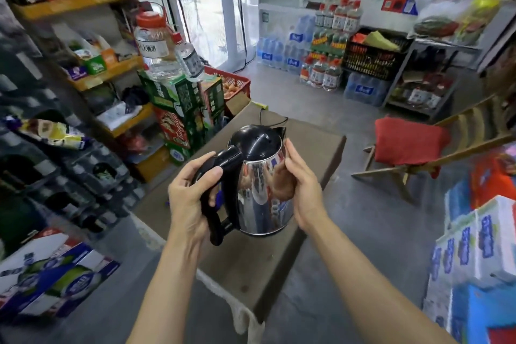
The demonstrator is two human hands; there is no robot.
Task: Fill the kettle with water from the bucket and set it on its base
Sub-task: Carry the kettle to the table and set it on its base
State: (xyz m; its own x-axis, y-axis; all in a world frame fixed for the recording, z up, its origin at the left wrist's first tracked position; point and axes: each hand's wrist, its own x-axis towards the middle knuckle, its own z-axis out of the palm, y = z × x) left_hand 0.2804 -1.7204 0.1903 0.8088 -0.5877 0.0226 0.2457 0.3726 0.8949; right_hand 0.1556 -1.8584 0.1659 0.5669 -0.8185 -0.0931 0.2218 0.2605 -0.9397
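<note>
A shiny steel kettle point(261, 193) with a black lid and black handle is held upright above a small brown table point(251, 268). My left hand point(190, 198) is wrapped around the black handle, thumb near its top. My right hand point(301, 181) presses flat against the steel body on the right side. The lid is down. A black cord point(272, 119) lies at the table's far end; the kettle hides whatever base it leads to. No bucket shows in the view.
Shelves of packaged goods point(92, 70) line the left. Stacked green cartons with big clear bottles point(178, 86) and a red crate point(236, 84) stand behind the table. A wooden chair with a red cushion point(407, 145) sits to the right; boxed goods point(480, 254) at near right.
</note>
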